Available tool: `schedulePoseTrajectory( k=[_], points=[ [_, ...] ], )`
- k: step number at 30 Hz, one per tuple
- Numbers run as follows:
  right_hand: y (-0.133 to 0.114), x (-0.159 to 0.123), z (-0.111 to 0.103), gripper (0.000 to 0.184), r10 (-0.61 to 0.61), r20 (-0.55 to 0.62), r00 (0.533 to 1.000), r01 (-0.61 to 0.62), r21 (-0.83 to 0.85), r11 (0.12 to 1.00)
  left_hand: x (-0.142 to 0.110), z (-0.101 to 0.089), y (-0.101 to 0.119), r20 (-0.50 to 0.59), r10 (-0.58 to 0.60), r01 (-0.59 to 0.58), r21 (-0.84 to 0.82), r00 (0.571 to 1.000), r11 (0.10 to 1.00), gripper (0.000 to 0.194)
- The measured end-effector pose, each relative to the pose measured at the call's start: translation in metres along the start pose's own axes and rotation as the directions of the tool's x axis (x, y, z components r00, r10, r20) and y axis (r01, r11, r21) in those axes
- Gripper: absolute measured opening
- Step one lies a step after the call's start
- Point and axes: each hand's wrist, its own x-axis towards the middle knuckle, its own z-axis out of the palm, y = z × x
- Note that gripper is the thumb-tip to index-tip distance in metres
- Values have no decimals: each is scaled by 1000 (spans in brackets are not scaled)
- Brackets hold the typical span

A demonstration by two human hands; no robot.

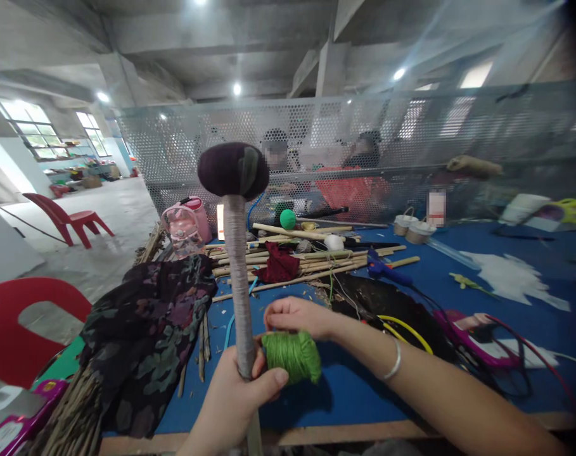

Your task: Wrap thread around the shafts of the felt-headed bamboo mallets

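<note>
My left hand (233, 396) is closed around the lower part of an upright stick (237, 285) wrapped in grey yarn. The stick is topped by a dark purple padded head (233, 169). My right hand (297, 316), with a silver bangle at the wrist, grips a ball of green yarn (292, 356) pressed against the stick just above my left fist. Both hands are over the near edge of a blue-covered table (364, 392).
A dark floral cloth (149, 335) and a bundle of thin sticks (307, 256) lie on the table, with a blue glue gun (387, 271), cables, a green ball (288, 219) and a pink bottle (183, 229). Other people sit behind a perforated screen (364, 145). Red chairs (31, 329) stand at left.
</note>
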Motion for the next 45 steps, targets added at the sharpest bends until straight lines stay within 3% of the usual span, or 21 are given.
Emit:
schedulePoseTrajectory(
  k=[4, 6, 8, 10, 11, 13, 15, 17, 19, 21, 23, 24, 27, 29, 32, 35, 37, 40, 42, 43, 45],
  points=[
    [26, -15, 46, 23, -69, -219, 973, 9, -264, 965, 3, -8, 2, -251, 89, -65, 103, 964, 993, 50],
    [20, -34, 65, 20, -145, -286, 947, -38, -550, 834, 8, -15, 3, -361, 114, -64, 148, 926, 987, 49],
    [2, -50, 73, 15, -249, -153, 956, 34, -788, 615, 11, -20, 4, -407, 131, -55, 193, 904, 980, 49],
    [-23, -54, 66, 18, -308, 53, 950, 215, -827, 520, 13, -21, 2, -380, 128, -45, 220, 916, 974, 49],
    [-33, -51, 57, 21, -331, 101, 938, 276, -795, 540, 12, -20, 1, -338, 110, -38, 212, 935, 976, 49],
    [-44, -36, 34, 27, -377, -24, 926, 250, -708, 661, 7, -13, -2, -224, 50, -18, 141, 973, 990, 49],
    [-36, -18, 14, 29, -338, -210, 917, 163, -577, 800, 1, -4, -3, -142, -6, 10, 27, 990, 1000, 51],
    [-15, -5, 7, 32, -239, -230, 943, 106, -473, 875, -5, 1, -1, -182, -18, 7, -60, 983, 998, 51],
    [6, -4, 16, 28, -174, -145, 974, 75, -520, 851, -7, 0, 4, -289, 9, -33, -78, 957, 996, 49],
    [14, -14, 32, 18, -160, -39, 986, 88, -696, 712, -5, -7, 10, -391, 52, -66, -22, 919, 998, 49],
    [2, -30, 47, 15, -179, 51, 982, 143, -825, 547, 0, -16, 13, -431, 86, -64, 65, 898, 996, 49],
    [-10, -37, 51, 15, -203, 85, 975, 181, -835, 519, 3, -20, 13, -437, 93, -55, 100, 895, 994, 49],
    [-50, -44, 41, 16, -291, 165, 942, 326, -645, 691, 5, -20, 10, -375, 63, -14, 131, 925, 991, 50],
    [-62, -32, 24, 16, -349, 115, 930, 362, -454, 815, 1, -13, 7, -274, -3, 27, 85, 962, 996, 51],
    [-44, -6, 4, 20, -317, -81, 945, 282, -290, 915, -10, -1, 5, -216, -64, 59, -28, 974, 998, 51],
    [-7, 5, 12, 20, -213, -90, 973, 171, -340, 925, -16, -1, 7, -280, -28, 22, -27, 960, 999, 49],
    [8, -3, 29, 19, -228, -54, 972, 160, -555, 816, -15, -7, 10, -373, 43, -36, 27, 927, 999, 50],
    [-1, -25, 49, 23, -360, 76, 930, 256, -835, 486, -10, -16, 12, -512, 138, -95, 109, 848, 989, 51],
    [-21, -34, 49, 27, -438, 148, 887, 321, -879, 353, -7, -19, 12, -482, 119, -63, 132, 868, 989, 52],
    [-30, -34, 44, 28, -472, 145, 869, 333, -878, 343, -6, -19, 12, -431, 91, -35, 135, 898, 990, 52],
    [-44, -28, 31, 28, -519, 103, 849, 360, -832, 423, -5, -17, 11, -296, 13, 24, 123, 955, 992, 51]
  ],
)
